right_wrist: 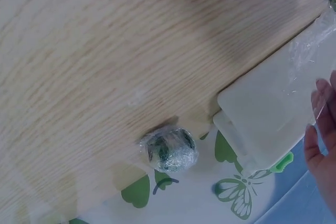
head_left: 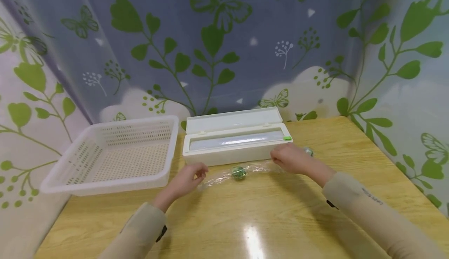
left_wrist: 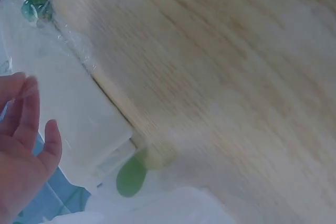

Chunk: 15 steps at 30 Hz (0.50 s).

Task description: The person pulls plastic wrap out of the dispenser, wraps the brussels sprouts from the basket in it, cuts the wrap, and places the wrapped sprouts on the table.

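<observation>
A strip of clear plastic wrap (head_left: 257,168) runs in front of the white box, with a small round green object (head_left: 239,172) on it midway between the hands. My left hand (head_left: 191,178) pinches the strip's left end between thumb and fingertips; a bit of film shows there in the left wrist view. At the other end my right hand (head_left: 291,158) pinches the film near the box's right corner. A second round green thing (right_wrist: 170,149), wrapped in crinkled film, sits on the table beyond the right hand. What the green objects are, I cannot tell.
A white plastic wrap dispenser box (head_left: 224,158) stands with its lid (head_left: 234,120) raised, a roll (head_left: 236,140) inside and a green tab (head_left: 287,138) at its right end. A white perforated basket (head_left: 115,187) is at left on the wooden table (head_left: 224,220). Patterned curtain hangs behind.
</observation>
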{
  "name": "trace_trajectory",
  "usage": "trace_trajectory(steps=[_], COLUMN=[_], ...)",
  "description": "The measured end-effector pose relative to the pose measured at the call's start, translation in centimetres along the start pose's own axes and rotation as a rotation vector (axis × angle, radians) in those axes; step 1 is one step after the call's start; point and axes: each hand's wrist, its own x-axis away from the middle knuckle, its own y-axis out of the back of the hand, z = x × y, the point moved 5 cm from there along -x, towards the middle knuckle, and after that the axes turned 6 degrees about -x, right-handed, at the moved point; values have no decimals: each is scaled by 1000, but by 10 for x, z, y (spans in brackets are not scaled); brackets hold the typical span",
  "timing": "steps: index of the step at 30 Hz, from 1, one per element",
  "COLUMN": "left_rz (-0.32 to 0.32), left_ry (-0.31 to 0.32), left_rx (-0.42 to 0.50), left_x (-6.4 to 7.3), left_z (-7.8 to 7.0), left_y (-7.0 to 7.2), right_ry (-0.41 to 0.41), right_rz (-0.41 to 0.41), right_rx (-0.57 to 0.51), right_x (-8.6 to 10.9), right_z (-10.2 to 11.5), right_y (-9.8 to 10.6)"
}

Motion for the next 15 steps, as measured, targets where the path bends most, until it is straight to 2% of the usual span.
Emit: trace_trajectory(steps=[5,8,10,15], left_rz=[142,222,265,336], left_ry=[-52,-36,6,129], left_rx=[-258,-404,-445,-444], left_x=[-1,-2,-3,-4], left_z=[1,5,8,15], left_y=[-7,-13,-16,-22], right_ry=[-10,5,4,-56], right_rz=[76,122,153,198], right_rx=[-85,-111,-127,-129], right_x=[2,4,6,9], right_z=[0,0,1,2], right_y=[-8,-17,-22,-31])
